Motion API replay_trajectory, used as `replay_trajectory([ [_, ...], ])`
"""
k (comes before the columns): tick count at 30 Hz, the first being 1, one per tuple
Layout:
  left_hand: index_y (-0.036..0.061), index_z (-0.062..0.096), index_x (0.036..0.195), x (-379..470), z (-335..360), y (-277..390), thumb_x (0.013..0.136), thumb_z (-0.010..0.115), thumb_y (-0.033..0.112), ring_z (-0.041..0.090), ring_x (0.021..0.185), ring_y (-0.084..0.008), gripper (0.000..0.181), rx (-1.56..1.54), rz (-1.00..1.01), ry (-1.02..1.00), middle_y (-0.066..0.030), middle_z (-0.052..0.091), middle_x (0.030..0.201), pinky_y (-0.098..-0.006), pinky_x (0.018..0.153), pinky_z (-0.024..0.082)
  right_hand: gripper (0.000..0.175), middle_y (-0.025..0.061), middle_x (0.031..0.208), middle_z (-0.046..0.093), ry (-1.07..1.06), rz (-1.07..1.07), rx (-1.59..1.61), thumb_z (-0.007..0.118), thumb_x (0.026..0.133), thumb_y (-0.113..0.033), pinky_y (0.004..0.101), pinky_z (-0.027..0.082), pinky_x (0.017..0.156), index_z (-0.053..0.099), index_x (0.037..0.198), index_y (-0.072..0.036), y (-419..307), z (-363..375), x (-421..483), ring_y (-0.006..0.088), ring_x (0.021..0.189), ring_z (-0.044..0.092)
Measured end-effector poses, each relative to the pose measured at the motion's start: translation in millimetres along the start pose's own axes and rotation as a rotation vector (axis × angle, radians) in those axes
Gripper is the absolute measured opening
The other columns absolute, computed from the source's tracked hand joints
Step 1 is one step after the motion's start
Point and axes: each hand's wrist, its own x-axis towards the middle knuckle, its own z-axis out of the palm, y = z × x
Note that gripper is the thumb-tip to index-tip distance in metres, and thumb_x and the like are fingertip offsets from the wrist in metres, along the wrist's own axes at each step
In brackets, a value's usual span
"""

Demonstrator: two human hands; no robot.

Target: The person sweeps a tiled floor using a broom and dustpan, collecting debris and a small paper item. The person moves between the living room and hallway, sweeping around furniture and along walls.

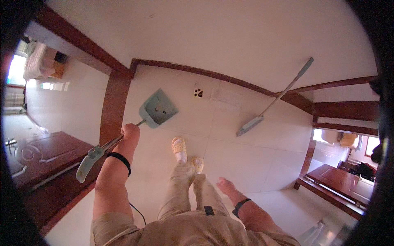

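Note:
A long-handled grey-green dustpan [155,117] is in front of me, left of centre, with a few small bits lying in its pan. My left hand [130,132] grips its pole, and the pole's broad grip end [87,164] sticks out past my forearm. Whether the pan rests on the floor or hangs just above it, I cannot tell. Right of centre a broom [277,100] leans on the wall, its head [250,125] down on the tiles. My right hand [226,186] hangs near my right thigh, apart from the broom; nothing shows in it and its fingers are unclear.
A paw-shaped black-and-white mark [198,93] is on the floor [234,160] near the dark red baseboard [203,73]. Doorways with red-brown doors [58,153] open on both sides. Slippers [178,145] are on my feet. A clear plastic item [314,233] stands at the lower right.

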Motion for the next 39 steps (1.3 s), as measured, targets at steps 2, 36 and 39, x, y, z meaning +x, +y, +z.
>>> replay_trajectory([
  [2, 0.0099, 0.065, 0.105, 23.0, -5.0, 4.0, 0.082, 0.057, 0.015, 0.064, 0.089, -0.0238, 0.025, -0.020, 0.030, -0.023, -0.0083, 0.064, 0.102, -0.0405, 0.054, 0.052, 0.052, 0.0162, 0.106, 0.061, 0.106, 0.021, 0.134, 0.058, 0.081, -0.038, 0.0391, 0.047, 0.085, 0.047, 0.122, -0.007, -8.5, -29.1, 14.2, 0.0298, 0.098, 0.059],
  [36, 0.0132, 0.029, 0.135, 248.5, -133.5, 279.6, 0.067, 0.073, 0.018, 0.029, 0.129, -0.0288, 0.082, -0.438, 0.362, 0.512, -0.0087, 0.030, 0.140, -0.0454, 0.099, 0.033, 0.043, 0.0106, 0.099, 0.064, 0.261, -0.166, 0.465, 0.058, 0.083, -0.027, 0.0331, 0.048, 0.080, 0.050, 0.121, -0.009, 28.7, -161.1, 334.4, 0.0225, 0.091, 0.061],
  [39, 0.0138, 0.018, 0.140, 288.3, -141.4, 318.4, 0.063, 0.077, 0.028, 0.024, 0.132, -0.0327, 0.098, -0.336, 0.416, 0.566, -0.0087, 0.022, 0.145, -0.0466, 0.102, 0.030, 0.043, 0.0125, 0.100, 0.064, 0.267, -0.222, 0.518, 0.058, 0.082, -0.029, 0.0348, 0.048, 0.081, 0.051, 0.120, -0.010, 28.7, -156.1, 354.5, 0.0256, 0.092, 0.061],
])
